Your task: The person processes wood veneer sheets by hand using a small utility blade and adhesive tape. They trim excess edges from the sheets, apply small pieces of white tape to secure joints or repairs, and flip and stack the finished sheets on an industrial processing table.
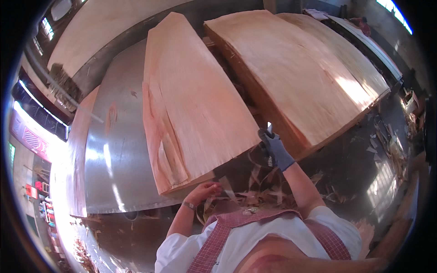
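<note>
My right hand [276, 149], in a dark blue-grey glove, is closed around a knife [269, 127] whose bright tip sticks up past the fingers. It is beside the near right corner of a large pinkish wood veneer sheet [200, 100] on the metal-topped table. My bare left hand [205, 192] has its fingers curled together just below the sheet's near edge. A thin pale veneer strip [229, 189] hangs beside those fingers; whether they grip it, I cannot tell. Along its left side the sheet is creased and split.
A thick stack of veneer sheets [291, 68] stands to the right, across a narrow gap. Bare metal tabletop [123, 127] shows at left, with another veneer sheet [79, 159] at its far left edge. Veneer scraps [259, 199] litter the floor near me. Another person [364, 26] is at the far right.
</note>
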The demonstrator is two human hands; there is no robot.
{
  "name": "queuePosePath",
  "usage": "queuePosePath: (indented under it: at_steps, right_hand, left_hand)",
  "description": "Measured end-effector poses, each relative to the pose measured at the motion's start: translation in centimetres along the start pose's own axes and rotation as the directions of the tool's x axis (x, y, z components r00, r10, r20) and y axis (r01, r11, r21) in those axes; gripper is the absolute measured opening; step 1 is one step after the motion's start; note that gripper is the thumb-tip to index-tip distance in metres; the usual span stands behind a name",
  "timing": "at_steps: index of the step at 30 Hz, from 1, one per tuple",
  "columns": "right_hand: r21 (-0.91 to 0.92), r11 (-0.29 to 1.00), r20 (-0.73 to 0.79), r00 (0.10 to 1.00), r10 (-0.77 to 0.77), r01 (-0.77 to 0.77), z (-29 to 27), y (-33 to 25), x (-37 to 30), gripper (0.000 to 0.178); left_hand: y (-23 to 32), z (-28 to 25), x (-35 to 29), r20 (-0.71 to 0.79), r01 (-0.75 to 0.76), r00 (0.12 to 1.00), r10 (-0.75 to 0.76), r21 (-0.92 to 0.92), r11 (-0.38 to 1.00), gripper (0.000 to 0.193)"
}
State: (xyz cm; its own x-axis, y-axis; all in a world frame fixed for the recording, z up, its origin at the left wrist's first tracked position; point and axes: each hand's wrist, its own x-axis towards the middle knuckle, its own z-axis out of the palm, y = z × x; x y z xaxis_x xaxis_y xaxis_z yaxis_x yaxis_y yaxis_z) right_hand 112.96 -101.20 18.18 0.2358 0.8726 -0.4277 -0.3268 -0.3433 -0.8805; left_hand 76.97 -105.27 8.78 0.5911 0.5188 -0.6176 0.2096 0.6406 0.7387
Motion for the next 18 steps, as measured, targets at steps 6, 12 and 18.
queuePosePath:
  at_steps: [6, 12, 18]
  right_hand:
    - [-0.144, 0.987, -0.128, 0.987, -0.096, 0.078, -20.1, -8.0, 3.7, 0.037]
    - [-0.346, 0.935, -0.302, 0.936, -0.183, 0.071, -38.1, -15.9, 7.6, 0.045]
    - [-0.430, 0.896, -0.291, 0.923, -0.253, 0.110, -49.9, -25.6, 15.1, 0.054]
  left_hand:
    - [-9.4, 4.5, 9.3, -0.125, -0.168, 0.986, 0.113, -0.739, 0.653, 0.068]
    - [-6.7, 8.3, 22.7, -0.583, -0.596, 0.803, 0.122, -0.778, 0.199, 0.097]
    - [3.7, 8.0, 36.3, -0.872, -0.822, 0.490, -0.019, -0.469, 0.322, 0.041]
